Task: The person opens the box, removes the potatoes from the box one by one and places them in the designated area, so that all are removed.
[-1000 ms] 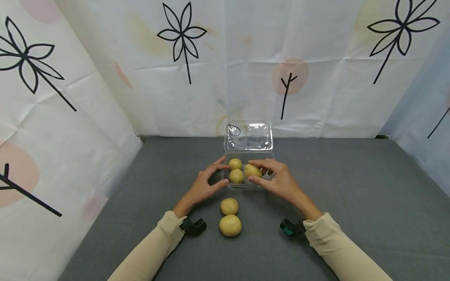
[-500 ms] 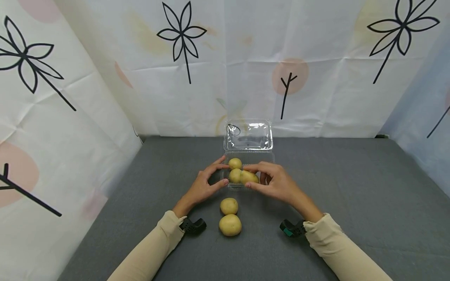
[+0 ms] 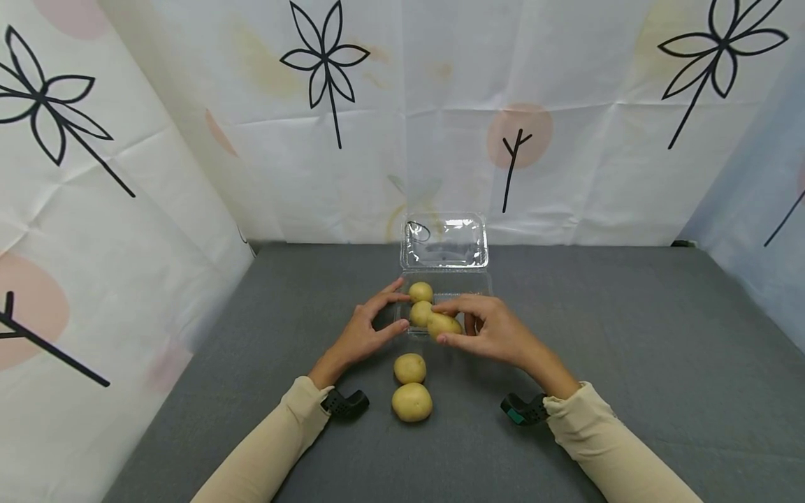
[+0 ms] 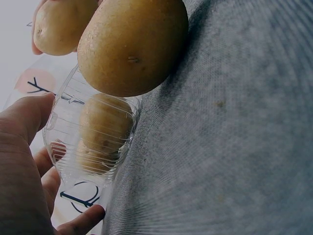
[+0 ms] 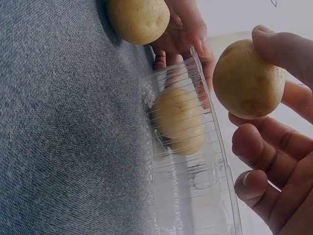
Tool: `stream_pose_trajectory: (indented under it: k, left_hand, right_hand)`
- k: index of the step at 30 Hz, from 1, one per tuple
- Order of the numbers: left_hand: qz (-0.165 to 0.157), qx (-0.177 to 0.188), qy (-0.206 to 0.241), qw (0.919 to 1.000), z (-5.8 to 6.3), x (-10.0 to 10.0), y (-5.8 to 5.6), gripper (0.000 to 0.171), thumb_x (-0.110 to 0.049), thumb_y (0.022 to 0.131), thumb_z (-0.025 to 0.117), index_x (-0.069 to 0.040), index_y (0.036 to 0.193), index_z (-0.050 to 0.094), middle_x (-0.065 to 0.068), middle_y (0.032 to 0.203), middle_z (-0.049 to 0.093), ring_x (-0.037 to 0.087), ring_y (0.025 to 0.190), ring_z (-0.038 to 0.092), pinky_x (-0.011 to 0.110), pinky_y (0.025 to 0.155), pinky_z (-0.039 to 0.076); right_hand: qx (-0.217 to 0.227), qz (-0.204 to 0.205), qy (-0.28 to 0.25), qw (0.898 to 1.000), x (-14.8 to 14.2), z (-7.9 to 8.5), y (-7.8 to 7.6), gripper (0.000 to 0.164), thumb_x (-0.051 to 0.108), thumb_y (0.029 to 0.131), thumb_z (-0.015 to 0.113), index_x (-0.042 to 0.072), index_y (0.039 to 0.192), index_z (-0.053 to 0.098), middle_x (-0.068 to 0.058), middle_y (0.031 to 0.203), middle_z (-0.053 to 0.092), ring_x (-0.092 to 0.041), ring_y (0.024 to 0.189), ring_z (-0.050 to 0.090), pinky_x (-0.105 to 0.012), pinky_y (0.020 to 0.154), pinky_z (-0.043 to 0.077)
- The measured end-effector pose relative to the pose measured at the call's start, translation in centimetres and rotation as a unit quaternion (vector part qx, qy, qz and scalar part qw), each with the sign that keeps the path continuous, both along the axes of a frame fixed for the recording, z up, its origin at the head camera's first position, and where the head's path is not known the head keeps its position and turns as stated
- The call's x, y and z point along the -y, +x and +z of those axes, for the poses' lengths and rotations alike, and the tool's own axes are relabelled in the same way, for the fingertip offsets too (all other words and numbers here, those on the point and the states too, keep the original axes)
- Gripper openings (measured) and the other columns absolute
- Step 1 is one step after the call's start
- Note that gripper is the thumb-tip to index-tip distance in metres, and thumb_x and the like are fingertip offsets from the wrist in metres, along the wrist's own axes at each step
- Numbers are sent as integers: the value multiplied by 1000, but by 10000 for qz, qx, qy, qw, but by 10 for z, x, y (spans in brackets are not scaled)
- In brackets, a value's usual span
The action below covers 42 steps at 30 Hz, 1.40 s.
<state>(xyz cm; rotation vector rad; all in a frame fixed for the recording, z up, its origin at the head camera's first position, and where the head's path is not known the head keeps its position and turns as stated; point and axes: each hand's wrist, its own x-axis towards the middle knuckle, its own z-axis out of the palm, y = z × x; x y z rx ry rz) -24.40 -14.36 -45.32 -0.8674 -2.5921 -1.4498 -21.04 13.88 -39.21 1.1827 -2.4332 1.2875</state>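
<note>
My right hand [image 3: 493,325] pinches a potato [image 5: 248,79] between thumb and fingertips, above the near part of a clear plastic clamshell container [image 3: 465,286]. Two potatoes sit inside along its left side: a rear potato [image 3: 421,292] and a front potato [image 3: 420,314]. My left hand [image 3: 365,334] lies at the container's left side, fingers spread. In the left wrist view, its thumb [image 4: 30,115] reaches the rim and the other fingertips are by the wall. Closer to me, a smaller potato [image 3: 410,368] and a larger potato [image 3: 411,403] stand on the table.
The container's transparent lid [image 3: 444,242] stands raised at the back, near the patterned cloth wall [image 3: 377,168]. Grey cloth covers the table [image 3: 616,335]. Black bands, a left band [image 3: 346,405] and a right band [image 3: 524,409], are on my wrists.
My right hand has brought its potato toward me and slightly left, from the container's right half to above its near edge. My left hand and the other potatoes have stayed in place.
</note>
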Motion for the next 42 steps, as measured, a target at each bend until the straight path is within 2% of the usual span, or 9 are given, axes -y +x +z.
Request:
stream_pose_trajectory:
  k: [6,14,21,29,37,42]
  left_hand:
    - [-8,-20,18,10000,1,0,0,45,-33,99,66,-23,142,59,-7,168,30,25,156,27,75,115,7]
    - [-15,-17,15,10000,1,0,0,45,-33,99,66,-23,142,58,-9,168,30,24,156,27,76,116,5]
    - [-38,6,17,10000,1,1,0,46,-36,99,66,-24,143,58,-9,168,30,24,156,27,76,115,5]
    - [17,81,-54,10000,1,1,0,45,-32,100,66,-26,143,58,-14,167,28,18,156,26,73,117,5]
    - [-10,33,-35,10000,1,1,0,46,-36,100,66,-24,143,58,-10,168,29,23,157,26,76,116,4]
    - [-32,39,-10,10000,1,1,0,46,-35,100,66,-23,143,58,-9,168,29,23,157,26,76,116,3]
  right_hand:
    - [15,134,102,9999,0,2,0,39,15,86,83,9,123,73,-2,102,74,-1,57,50,-22,53,46]
    - [392,187,327,9985,1,8,5,40,20,86,83,11,124,73,0,105,76,-1,54,48,-22,52,45]
    - [546,263,447,9972,2,11,8,39,21,87,83,11,123,74,2,104,75,-1,53,46,-23,51,44]
    - [827,528,725,9925,3,13,9,37,27,89,81,13,122,74,1,110,77,0,51,46,-23,51,45]
    - [1174,953,1164,9816,1,14,10,36,31,90,80,14,120,75,2,109,76,1,51,47,-22,51,45]
    - [1748,1293,1436,9655,-1,14,10,35,31,90,80,15,120,75,2,102,74,0,52,50,-23,51,47]
